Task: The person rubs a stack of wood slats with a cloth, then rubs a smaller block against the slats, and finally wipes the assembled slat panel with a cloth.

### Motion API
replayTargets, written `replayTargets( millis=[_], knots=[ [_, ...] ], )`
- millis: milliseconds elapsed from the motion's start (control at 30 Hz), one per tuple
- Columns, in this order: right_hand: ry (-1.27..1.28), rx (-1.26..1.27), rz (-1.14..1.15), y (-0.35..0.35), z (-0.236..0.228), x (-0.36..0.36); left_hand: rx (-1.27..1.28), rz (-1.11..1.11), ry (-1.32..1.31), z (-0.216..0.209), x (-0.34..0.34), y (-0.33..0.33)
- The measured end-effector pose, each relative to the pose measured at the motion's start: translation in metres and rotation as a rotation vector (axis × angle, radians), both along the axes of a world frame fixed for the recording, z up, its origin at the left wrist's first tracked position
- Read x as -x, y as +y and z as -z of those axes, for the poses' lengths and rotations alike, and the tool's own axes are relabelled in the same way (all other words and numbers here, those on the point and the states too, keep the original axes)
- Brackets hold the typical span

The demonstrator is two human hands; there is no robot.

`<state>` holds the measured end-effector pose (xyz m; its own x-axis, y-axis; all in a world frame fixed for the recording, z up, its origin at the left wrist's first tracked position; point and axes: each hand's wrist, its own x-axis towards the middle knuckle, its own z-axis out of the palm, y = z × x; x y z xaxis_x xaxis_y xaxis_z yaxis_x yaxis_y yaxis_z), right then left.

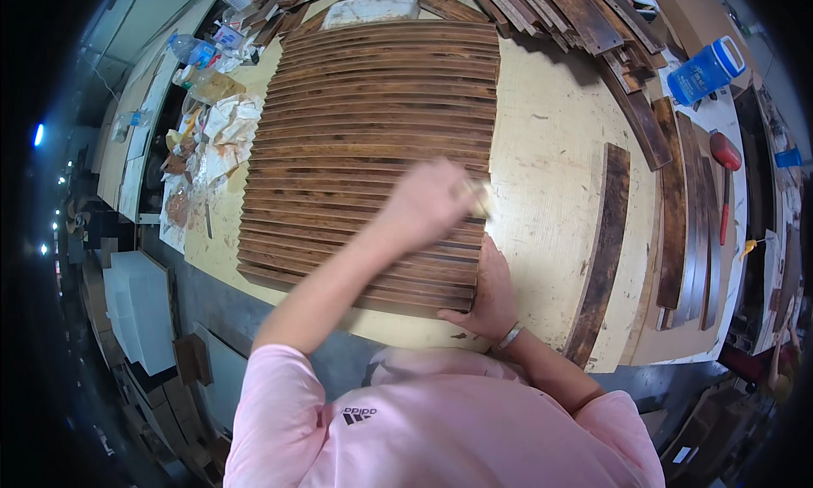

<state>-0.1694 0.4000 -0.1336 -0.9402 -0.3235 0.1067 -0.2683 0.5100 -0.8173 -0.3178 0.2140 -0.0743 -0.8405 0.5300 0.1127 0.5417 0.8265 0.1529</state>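
Note:
A wide row of dark brown stained wooden strips (364, 141) lies side by side on the table, running left to right. Above their right-hand ends my left hand (432, 202) is closed on a small pale yellow pad (481, 198). Motion smears both, so the pad's exact kind cannot be made out. At the near right corner my right hand (494, 295) holds the row, thumb along the front strip and fingers stretched up along the strip ends. A bracelet or watch is on that wrist.
A single dark board (600, 251) lies to the right, with more boards (673, 208) and a red-headed mallet (725, 152) beyond. Further boards (550, 13) pile up at the back, near a blue jug (705, 71). Crumpled paper (233, 128) and bottles (190, 50) sit at the left.

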Motion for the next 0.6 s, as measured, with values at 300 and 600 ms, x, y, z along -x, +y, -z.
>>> replayTargets(
  millis=[300, 600],
  knots=[
    [-0.027, 0.144, -0.001, 0.014, 0.021, -0.005, -0.146, 0.208, 0.007, -0.009, 0.004, 0.012],
    [0.211, -0.053, 0.327, 0.037, 0.038, 0.085, -0.266, 0.260, 0.164, -0.011, 0.034, 0.015]
  ],
)
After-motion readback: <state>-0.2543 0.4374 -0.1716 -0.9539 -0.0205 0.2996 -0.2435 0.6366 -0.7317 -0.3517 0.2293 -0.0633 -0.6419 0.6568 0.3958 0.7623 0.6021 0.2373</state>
